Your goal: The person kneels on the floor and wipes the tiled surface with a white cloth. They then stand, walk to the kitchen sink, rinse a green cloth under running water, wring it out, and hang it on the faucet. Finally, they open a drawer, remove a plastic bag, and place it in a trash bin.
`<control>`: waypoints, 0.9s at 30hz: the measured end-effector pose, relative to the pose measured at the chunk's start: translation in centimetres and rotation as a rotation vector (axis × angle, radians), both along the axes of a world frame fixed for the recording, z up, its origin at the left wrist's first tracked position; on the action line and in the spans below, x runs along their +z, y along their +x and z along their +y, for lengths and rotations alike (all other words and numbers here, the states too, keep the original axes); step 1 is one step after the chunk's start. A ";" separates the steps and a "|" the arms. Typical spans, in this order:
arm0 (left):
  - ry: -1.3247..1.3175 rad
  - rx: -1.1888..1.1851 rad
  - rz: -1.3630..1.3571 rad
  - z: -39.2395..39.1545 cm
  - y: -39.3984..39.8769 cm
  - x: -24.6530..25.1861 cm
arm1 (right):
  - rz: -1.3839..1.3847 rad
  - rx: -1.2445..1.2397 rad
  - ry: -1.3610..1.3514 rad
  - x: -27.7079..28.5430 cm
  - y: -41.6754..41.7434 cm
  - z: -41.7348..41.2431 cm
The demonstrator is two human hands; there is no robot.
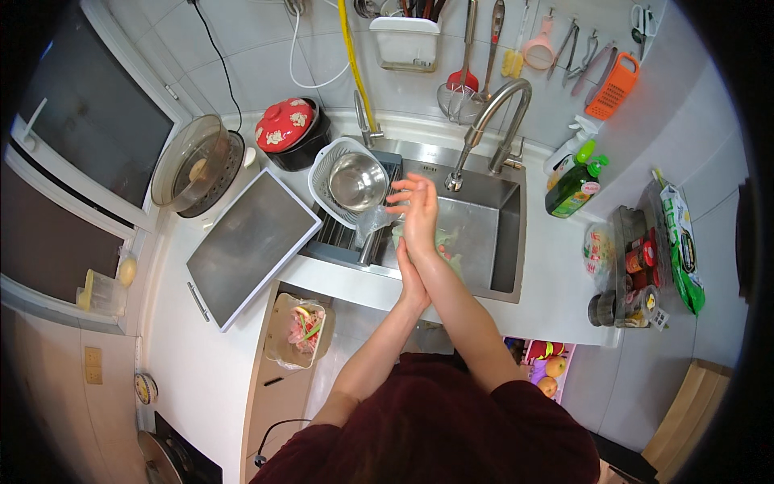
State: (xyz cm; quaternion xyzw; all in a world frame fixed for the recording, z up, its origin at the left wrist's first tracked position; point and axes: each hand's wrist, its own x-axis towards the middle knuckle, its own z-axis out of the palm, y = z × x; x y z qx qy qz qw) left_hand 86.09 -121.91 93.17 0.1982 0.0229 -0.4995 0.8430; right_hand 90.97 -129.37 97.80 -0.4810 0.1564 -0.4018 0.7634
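Observation:
My right hand is raised over the near part of the stainless steel sink, fingers spread and holding nothing. Around its wrist lies my left hand, its thumb along the near side and its fingertips showing on the far side. Pale green, leaf-like pieces lie in the basin beneath my hands, partly hidden by them. A crumpled clear plastic bag rests left of my right hand. Behind it, a steel bowl sits in a white plastic colander on the grey drying rack. The pull-down faucet arches over the sink's back.
A grey board with a white rim lies on the left counter, near a steamer and a red-lidded pot. Below the counter edge hangs a waste bin with scraps. Green detergent bottles and a clear jar organizer stand right.

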 end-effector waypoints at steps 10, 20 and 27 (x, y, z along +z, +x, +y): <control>0.377 0.048 -0.125 -0.3 -1.6 1.8 | -0.030 -0.423 -1.610 0.1 -2.0 -3.2; 0.238 -0.321 -0.356 1.1 4.7 8.9 | 0.425 0.023 -1.103 4.0 -10.9 -4.7; 0.548 -0.363 -1.507 -0.7 10.6 10.1 | 0.357 0.189 -0.446 6.3 -13.3 -12.6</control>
